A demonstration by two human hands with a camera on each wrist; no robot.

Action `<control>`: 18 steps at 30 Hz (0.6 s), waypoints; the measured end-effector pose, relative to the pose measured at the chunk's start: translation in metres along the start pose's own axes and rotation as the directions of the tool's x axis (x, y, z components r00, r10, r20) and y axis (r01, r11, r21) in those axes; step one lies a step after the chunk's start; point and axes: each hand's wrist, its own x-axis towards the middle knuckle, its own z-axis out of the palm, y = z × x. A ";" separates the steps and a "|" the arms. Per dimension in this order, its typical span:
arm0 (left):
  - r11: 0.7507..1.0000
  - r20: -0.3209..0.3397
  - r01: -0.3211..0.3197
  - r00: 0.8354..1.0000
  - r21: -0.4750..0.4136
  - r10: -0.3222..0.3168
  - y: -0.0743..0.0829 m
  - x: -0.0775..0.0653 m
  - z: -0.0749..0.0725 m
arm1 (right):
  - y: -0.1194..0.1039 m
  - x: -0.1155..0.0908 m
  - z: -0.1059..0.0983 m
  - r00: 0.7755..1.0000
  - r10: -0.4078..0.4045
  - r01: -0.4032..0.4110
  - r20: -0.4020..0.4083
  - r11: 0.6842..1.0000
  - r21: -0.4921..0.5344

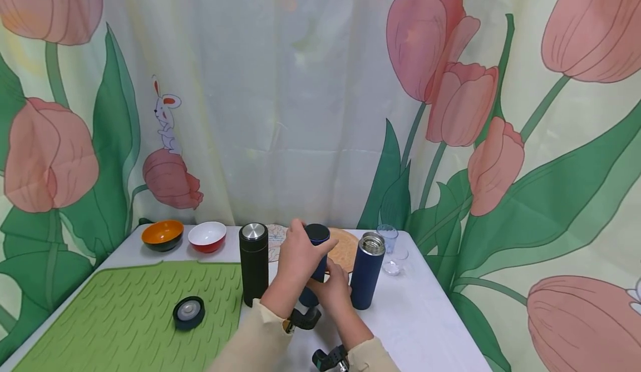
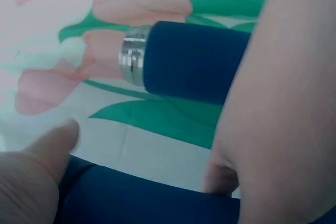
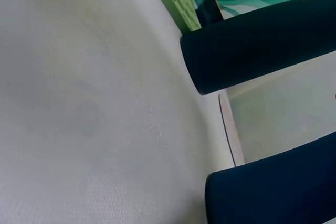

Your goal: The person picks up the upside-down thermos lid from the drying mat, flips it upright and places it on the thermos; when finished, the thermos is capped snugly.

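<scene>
Both hands are on a dark blue thermos with a dark lid in the middle of the head view. My left hand grips it at the lid end, thumb reaching across the front. Lower down, my right hand holds the body. In the left wrist view, the left thumb lies near the thermos top, and the right hand covers part of its body. The right wrist view shows the thermos base, but no hand. An uncapped blue thermos with a steel neck stands at the right.
A black thermos stands left of the hands. A loose dark lid lies on a green mat. Farther back are an orange bowl, a white-and-red bowl, round boards and clear glasses.
</scene>
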 end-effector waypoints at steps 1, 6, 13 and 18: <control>1.000 -0.007 -0.009 1.000 0.005 0.009 0.000 0.000 0.001 | 0.000 0.000 -0.001 1.000 0.001 -0.001 0.001 1.000 0.005; 0.995 0.100 -0.101 0.990 -0.019 0.102 -0.009 0.007 -0.011 | 0.000 0.000 -0.002 1.000 0.004 -0.004 -0.002 1.000 0.004; 0.984 0.295 -0.151 0.940 -0.090 0.172 -0.019 0.022 -0.032 | 0.001 0.000 -0.002 1.000 -0.011 0.011 -0.008 1.000 -0.005; 0.988 0.284 -0.131 0.947 -0.081 0.149 -0.017 0.017 -0.029 | 0.000 -0.003 -0.001 1.000 0.008 -0.008 0.004 1.000 0.003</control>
